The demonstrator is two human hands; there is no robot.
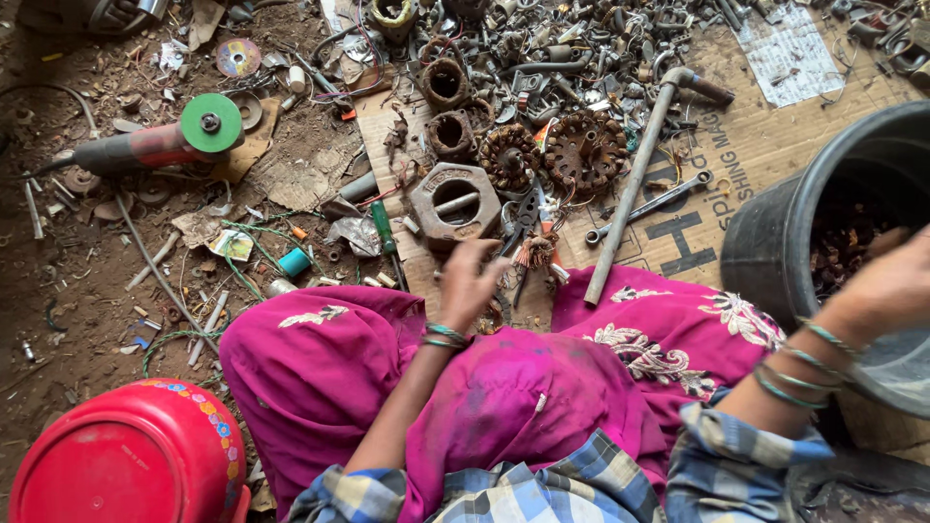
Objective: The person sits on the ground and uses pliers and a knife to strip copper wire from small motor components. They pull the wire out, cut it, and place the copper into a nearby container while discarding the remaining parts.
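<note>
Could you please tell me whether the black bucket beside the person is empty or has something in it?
Not empty: the black bucket holds brownish scrap pieces, with the right hand at its mouth.

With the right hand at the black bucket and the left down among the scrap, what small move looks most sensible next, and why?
Probably close the left hand on a small piece from the clutter on the cardboard in front of the knees. Its fingers already reach down there, beside the pliers, while the right hand hangs over the black bucket, which already holds rusty scrap.

Flattened brown cardboard carton (pixel 746 145) with dark print at one o'clock under the scrap, white printed paper sheet (pixel 790 53) on its top edge
</note>
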